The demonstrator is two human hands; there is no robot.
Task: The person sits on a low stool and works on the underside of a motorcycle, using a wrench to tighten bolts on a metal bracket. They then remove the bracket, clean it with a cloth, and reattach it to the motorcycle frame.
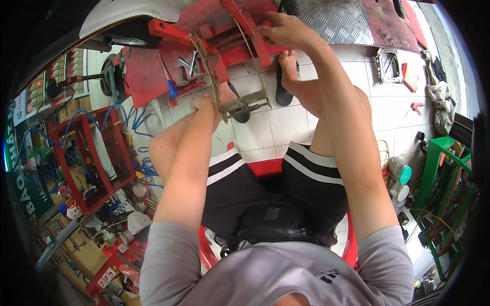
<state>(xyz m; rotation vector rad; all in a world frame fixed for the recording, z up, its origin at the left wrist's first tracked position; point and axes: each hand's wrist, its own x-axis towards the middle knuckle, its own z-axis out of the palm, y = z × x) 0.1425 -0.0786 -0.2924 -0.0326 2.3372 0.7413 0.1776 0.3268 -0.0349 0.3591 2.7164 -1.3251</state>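
Observation:
A metal frame (pixel 244 106) with long thin legs and a crosspiece leans against a red steel stand (pixel 219 66) between my feet. My left hand (pixel 205 103) is beside the frame's left leg, low near its crosspiece; its fingers are mostly hidden, so whether it grips the leg cannot be told. My right hand (pixel 286 29) reaches to the stand's right-hand red bar (pixel 251 30), its fingers stretched and apart at the bar's edge. A blue-handled screwdriver (pixel 172 90) and wrenches (pixel 193 64) lie on the red plate left of the stand.
At left stands a red shelf frame (pixel 84 158) with a coiled blue hose (pixel 104 120) over it. Diamond-plate metal (pixel 332 23) spans the far right. A silver bracket (pixel 389 66), a red clamp (pixel 416 108), jars (pixel 400 171) and a green rack (pixel 434 173) are at right.

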